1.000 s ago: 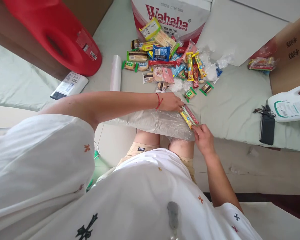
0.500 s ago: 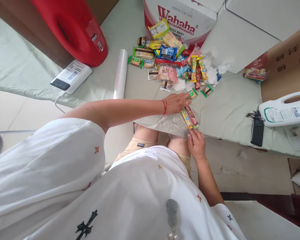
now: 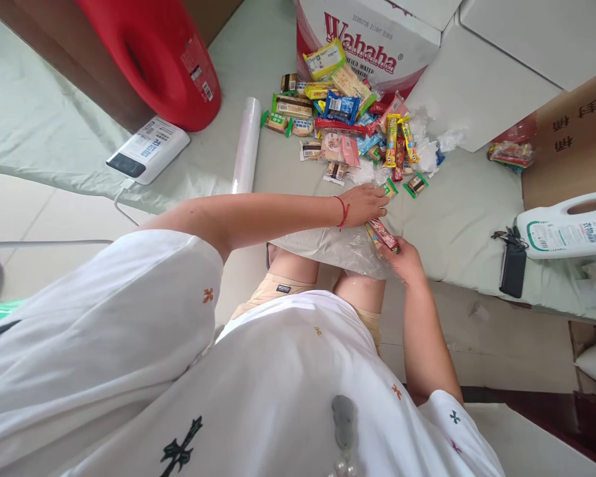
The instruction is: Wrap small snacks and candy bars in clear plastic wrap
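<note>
Red-wrapped snack bar [image 3: 383,234] beside yellow-wrapped bar [image 3: 373,235]: your right hand [image 3: 407,261] pinches near ends, left hand [image 3: 361,204] at far ends, grip unclear; align gently.

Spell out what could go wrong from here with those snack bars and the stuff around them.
1. The snack bars, with the right hand at their near end and the left hand by the far end, are near the cloth's front edge; a loose grip might drop them.
2. A yellow packet leans on the box atop the pile; a knock could slide it down.
3. The white device's cable hangs over the edge and might snag.
</note>
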Demonstrator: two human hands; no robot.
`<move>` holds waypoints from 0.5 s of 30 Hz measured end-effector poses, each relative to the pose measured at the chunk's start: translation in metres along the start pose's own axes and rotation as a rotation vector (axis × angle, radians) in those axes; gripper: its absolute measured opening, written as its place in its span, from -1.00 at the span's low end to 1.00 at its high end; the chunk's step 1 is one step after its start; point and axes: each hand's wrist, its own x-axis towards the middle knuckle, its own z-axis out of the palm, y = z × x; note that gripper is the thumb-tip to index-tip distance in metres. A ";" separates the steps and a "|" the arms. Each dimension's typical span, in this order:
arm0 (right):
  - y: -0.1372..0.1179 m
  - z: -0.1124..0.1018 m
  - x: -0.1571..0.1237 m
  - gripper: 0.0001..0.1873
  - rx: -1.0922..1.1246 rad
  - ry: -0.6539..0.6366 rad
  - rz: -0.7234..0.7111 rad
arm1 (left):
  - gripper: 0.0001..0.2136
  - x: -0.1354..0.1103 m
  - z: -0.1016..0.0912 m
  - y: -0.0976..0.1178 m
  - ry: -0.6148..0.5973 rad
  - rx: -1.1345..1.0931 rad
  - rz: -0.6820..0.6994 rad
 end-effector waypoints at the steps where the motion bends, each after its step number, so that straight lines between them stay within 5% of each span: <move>1: -0.001 0.002 0.004 -0.47 -0.036 -0.032 -0.017 | -0.75 -0.002 0.000 -0.002 -0.007 -0.005 -0.013; 8: -0.003 0.013 0.002 -0.55 -0.507 0.281 -0.362 | -0.65 -0.025 -0.006 -0.022 -0.050 -0.065 -0.006; 15: 0.004 0.021 -0.028 -0.32 -0.608 0.165 -0.572 | -0.68 -0.047 -0.009 -0.021 -0.081 -0.212 -0.018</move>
